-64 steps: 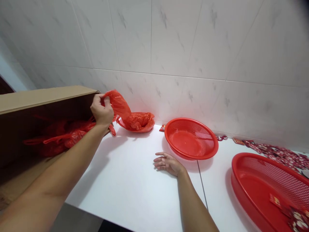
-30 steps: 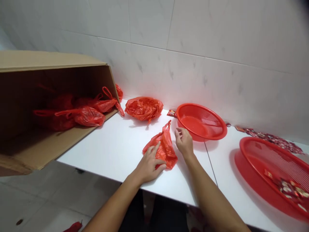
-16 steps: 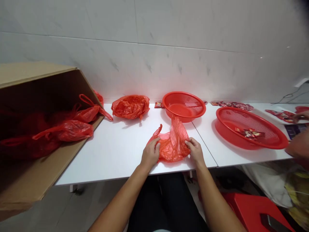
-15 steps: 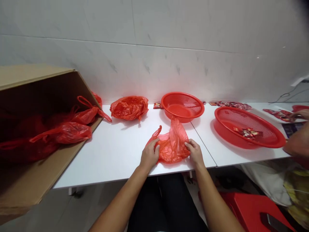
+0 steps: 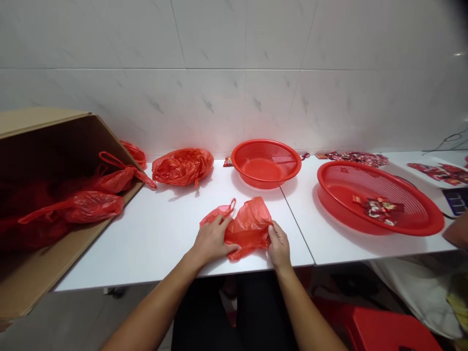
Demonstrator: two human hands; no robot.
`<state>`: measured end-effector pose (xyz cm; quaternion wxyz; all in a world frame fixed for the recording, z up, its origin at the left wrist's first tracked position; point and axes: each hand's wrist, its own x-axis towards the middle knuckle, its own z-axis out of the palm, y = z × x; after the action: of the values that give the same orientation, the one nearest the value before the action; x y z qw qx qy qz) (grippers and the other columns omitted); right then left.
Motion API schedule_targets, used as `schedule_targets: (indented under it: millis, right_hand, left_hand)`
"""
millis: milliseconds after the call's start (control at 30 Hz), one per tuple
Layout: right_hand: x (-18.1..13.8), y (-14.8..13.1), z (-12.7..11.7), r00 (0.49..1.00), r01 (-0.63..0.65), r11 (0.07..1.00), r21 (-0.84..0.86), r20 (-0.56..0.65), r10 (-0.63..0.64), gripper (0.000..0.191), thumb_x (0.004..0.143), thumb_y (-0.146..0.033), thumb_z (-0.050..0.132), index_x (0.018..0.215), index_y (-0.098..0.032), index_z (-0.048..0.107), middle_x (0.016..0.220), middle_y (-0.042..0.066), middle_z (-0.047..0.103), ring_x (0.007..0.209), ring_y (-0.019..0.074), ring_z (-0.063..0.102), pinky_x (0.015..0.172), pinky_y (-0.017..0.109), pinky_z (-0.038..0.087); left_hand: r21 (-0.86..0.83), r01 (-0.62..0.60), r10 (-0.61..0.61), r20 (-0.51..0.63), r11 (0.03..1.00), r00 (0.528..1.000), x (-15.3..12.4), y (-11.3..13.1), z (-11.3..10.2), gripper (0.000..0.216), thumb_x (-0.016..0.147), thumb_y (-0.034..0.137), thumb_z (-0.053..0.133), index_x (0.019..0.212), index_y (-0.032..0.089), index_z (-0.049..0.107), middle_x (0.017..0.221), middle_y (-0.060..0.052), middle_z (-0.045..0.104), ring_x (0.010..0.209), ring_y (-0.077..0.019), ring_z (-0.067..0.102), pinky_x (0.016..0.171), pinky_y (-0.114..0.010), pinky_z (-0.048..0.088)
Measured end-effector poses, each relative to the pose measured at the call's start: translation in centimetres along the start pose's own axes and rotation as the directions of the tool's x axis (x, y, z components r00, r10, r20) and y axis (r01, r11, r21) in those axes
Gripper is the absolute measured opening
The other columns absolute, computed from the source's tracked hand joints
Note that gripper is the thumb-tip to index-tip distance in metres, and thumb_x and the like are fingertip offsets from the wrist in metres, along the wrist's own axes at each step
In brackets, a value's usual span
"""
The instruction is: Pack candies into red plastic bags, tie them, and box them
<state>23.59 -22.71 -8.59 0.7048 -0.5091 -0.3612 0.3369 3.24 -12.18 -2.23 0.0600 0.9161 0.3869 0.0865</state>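
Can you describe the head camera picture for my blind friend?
A left hand and right hand hold a crumpled red plastic bag on a white table. Behind sit a small red mesh basket and a large red mesh basket.

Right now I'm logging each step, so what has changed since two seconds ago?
The left hand, which gripped a red bag at the cardboard box, drew back to the front edge of the table. The bag now lies flattened there, left hand on it, right hand, earlier idle, pinching its edge. Box, crumpled bag by the wall, small basket and large basket stayed put.
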Motion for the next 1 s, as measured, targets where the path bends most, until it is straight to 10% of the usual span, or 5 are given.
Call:
schedule_targets:
  millis: [233, 367, 600, 733, 1000]
  right_hand:
    - [2.6, -3.2, 0.3, 0.976, 0.147, 0.981, -0.127, 0.180, -0.123, 0.037, 0.108, -0.049, 0.046, 0.116, -0.025, 0.074, 0.104, 0.008, 0.074, 0.092, 0.0256, 0.067, 0.091, 0.040, 0.055]
    - [7.9, -8.4, 1.6, 0.819, 0.488, 0.864, -0.123, 0.406, -0.404, 0.035, 0.108, -0.039, 0.049, 0.129, -0.027, 0.074, 0.134, 0.009, 0.070, 0.124, 0.0287, 0.066, 0.110, 0.047, 0.051]
    - [15.5, -9.6, 4.5, 0.522, 0.832, 0.548, -0.086, 0.456, -0.721, 0.039, 0.106, -0.022, 0.048, 0.137, -0.031, 0.070, 0.157, 0.010, 0.058, 0.139, 0.0270, 0.061, 0.114, 0.051, 0.053]
    - [15.9, -5.0, 4.5, 0.562, 0.827, 0.504, -0.250, 0.429, -0.708, 0.048, 0.097, -0.007, 0.049, 0.130, -0.030, 0.076, 0.148, 0.011, 0.063, 0.133, 0.0269, 0.063, 0.105, 0.049, 0.057]
    - [16.1, -1.6, 4.5, 0.760, 0.650, 0.529, -0.546, 0.456, -0.463, 0.048, 0.082, 0.001, 0.050, 0.106, -0.024, 0.084, 0.128, 0.011, 0.072, 0.118, 0.0255, 0.068, 0.100, 0.047, 0.060]
  left_hand:
    - [0.046, -0.145, 0.131, 0.233, 0.988, 0.964, 3.9, -1.4, -6.1, 0.066, 0.059, 0.076, 0.086, 0.107, 0.032, 0.080, 0.106, -0.012, 0.078, 0.114, -0.0429, 0.065, 0.101, -0.056, 0.045]
    - [0.013, -0.137, 0.128, 0.281, 0.991, 0.951, 6.0, -2.7, -9.1, 0.053, 0.079, 0.078, 0.071, 0.098, 0.029, 0.079, 0.092, -0.010, 0.076, 0.105, -0.0369, 0.067, 0.100, -0.049, 0.043]
    - [0.096, -0.141, 0.169, -0.462, 0.985, 0.870, 8.1, -8.5, -6.8, 0.027, 0.096, 0.033, 0.063, 0.072, 0.021, 0.060, 0.068, -0.001, 0.064, 0.072, -0.0206, 0.059, 0.083, -0.040, 0.039]
    - [0.214, -0.088, 0.210, -0.659, 0.973, 0.722, 7.8, -11.0, -4.3, 0.022, 0.097, 0.021, 0.058, 0.075, 0.021, 0.061, 0.076, -0.005, 0.066, 0.082, -0.0240, 0.061, 0.083, -0.040, 0.043]
    - [-0.022, -0.296, 0.282, -0.245, 0.955, 0.928, 6.8, -8.8, -2.5, 0.021, 0.092, 0.007, 0.047, 0.091, 0.019, 0.063, 0.098, -0.008, 0.065, 0.088, -0.0223, 0.060, 0.079, -0.035, 0.051]
